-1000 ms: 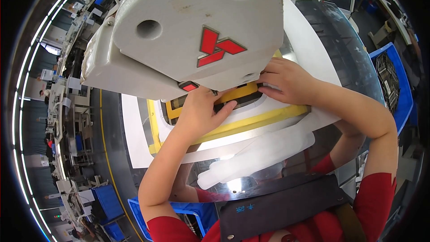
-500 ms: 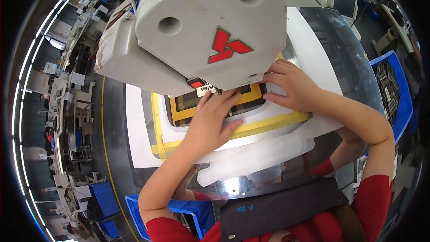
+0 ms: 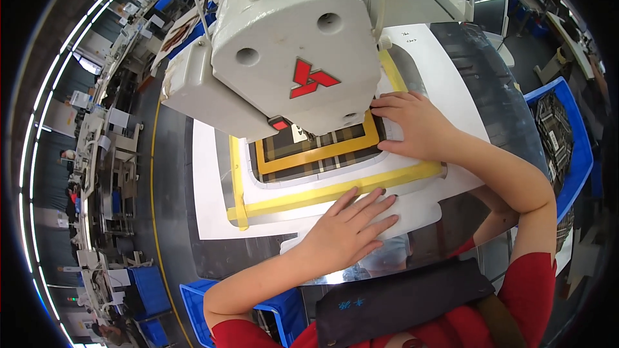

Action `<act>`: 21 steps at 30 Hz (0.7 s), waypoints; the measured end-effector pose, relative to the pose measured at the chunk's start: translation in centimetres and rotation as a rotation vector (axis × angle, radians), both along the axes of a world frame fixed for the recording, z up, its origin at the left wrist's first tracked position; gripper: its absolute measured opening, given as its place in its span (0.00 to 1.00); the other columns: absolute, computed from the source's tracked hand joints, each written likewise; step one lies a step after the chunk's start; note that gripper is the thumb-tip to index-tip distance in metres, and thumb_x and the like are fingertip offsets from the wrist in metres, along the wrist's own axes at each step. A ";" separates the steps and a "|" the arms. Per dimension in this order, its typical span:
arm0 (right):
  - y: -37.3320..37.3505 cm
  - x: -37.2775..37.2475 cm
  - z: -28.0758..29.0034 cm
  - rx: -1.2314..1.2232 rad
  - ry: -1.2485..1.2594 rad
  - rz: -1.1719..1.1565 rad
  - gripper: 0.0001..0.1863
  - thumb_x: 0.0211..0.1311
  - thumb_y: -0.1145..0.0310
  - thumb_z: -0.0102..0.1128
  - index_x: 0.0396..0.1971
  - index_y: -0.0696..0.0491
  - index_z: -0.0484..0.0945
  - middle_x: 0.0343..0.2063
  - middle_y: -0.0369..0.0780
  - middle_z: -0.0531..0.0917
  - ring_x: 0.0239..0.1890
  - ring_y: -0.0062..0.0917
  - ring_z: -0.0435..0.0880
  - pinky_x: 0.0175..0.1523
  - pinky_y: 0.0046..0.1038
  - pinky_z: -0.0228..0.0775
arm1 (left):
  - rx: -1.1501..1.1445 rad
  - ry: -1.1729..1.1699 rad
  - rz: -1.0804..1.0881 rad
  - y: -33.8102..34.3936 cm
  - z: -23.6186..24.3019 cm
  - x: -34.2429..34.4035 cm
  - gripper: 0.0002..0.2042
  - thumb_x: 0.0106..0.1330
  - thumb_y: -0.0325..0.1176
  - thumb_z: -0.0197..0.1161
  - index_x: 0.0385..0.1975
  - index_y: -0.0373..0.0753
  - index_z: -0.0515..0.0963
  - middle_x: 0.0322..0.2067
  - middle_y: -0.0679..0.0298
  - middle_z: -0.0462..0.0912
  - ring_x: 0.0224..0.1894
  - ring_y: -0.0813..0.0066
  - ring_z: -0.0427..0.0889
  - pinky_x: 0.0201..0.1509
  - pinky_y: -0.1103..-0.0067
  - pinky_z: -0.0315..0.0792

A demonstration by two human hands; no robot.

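A dark plaid fabric piece (image 3: pixel 322 171) lies flat on a white template sheet (image 3: pixel 209 209), with a yellow rectangular frame (image 3: pixel 316 160) on top of it. The sewing machine head (image 3: pixel 284 67) hangs over its far part and hides some of it. Beneath the needle area sits a small white label (image 3: pixel 298 134). My right hand (image 3: pixel 416 125) rests at the right edge of the fabric, thumb and fingers apart. My left hand (image 3: pixel 345 235) is open, its fingers spread over the near side of the sheet, just below a strip of yellow tape (image 3: pixel 322 198).
A rounded white strip (image 3: pixel 419 216) lies along the table's near edge. Blue bins stand at the right (image 3: pixel 583 154) and lower left (image 3: pixel 193 296). A screen (image 3: pixel 488 3) is at the far right. Machine benches line the room's left side.
My left hand has drawn back from the label and fabric toward the near edge, uncovering the frame's front side. My right hand stays at the fabric's right edge. The view has shifted slightly.
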State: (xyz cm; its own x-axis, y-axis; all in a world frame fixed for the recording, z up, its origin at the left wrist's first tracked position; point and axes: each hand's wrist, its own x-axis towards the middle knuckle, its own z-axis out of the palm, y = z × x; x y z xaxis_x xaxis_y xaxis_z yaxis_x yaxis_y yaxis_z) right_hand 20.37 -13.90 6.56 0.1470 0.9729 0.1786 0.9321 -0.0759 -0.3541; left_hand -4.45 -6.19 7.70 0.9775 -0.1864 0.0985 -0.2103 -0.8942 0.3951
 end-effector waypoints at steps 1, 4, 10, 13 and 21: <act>-0.4 0.4 0.2 -0.008 0.034 0.001 0.29 0.52 0.57 0.66 0.53 0.57 0.76 0.59 0.39 0.73 0.64 0.32 0.67 0.69 0.38 0.52 | -0.011 -0.022 0.020 0.4 0.4 0.1 0.23 0.61 0.37 0.63 0.58 0.46 0.71 0.64 0.64 0.67 0.68 0.62 0.62 0.70 0.59 0.54; -1.4 0.9 1.2 -0.047 0.060 -0.019 0.29 0.51 0.60 0.67 0.54 0.56 0.75 0.61 0.39 0.72 0.65 0.32 0.66 0.69 0.37 0.51 | 0.005 -0.139 0.058 1.8 1.0 0.4 0.20 0.59 0.34 0.64 0.53 0.46 0.75 0.59 0.64 0.73 0.66 0.62 0.65 0.70 0.60 0.55; -3.7 3.0 2.3 -0.112 0.072 -0.067 0.31 0.50 0.61 0.68 0.55 0.56 0.75 0.62 0.39 0.71 0.65 0.32 0.66 0.69 0.36 0.51 | -0.053 -0.194 0.118 3.0 0.8 -0.9 0.13 0.60 0.32 0.63 0.46 0.47 0.79 0.51 0.69 0.79 0.62 0.67 0.71 0.68 0.61 0.59; -4.9 4.5 2.5 -0.112 0.080 -0.079 0.31 0.49 0.62 0.68 0.55 0.56 0.75 0.61 0.39 0.72 0.65 0.32 0.66 0.69 0.37 0.51 | -0.087 -0.218 0.148 3.4 0.9 -0.9 0.11 0.59 0.30 0.63 0.42 0.46 0.81 0.46 0.69 0.82 0.58 0.67 0.75 0.67 0.62 0.60; -7.9 7.9 0.8 -0.052 0.126 -0.108 0.27 0.49 0.65 0.68 0.52 0.55 0.78 0.59 0.40 0.75 0.63 0.32 0.69 0.69 0.36 0.53 | -0.128 -0.264 0.196 3.1 0.1 0.2 0.11 0.56 0.27 0.65 0.39 0.46 0.81 0.42 0.70 0.84 0.54 0.69 0.78 0.65 0.63 0.62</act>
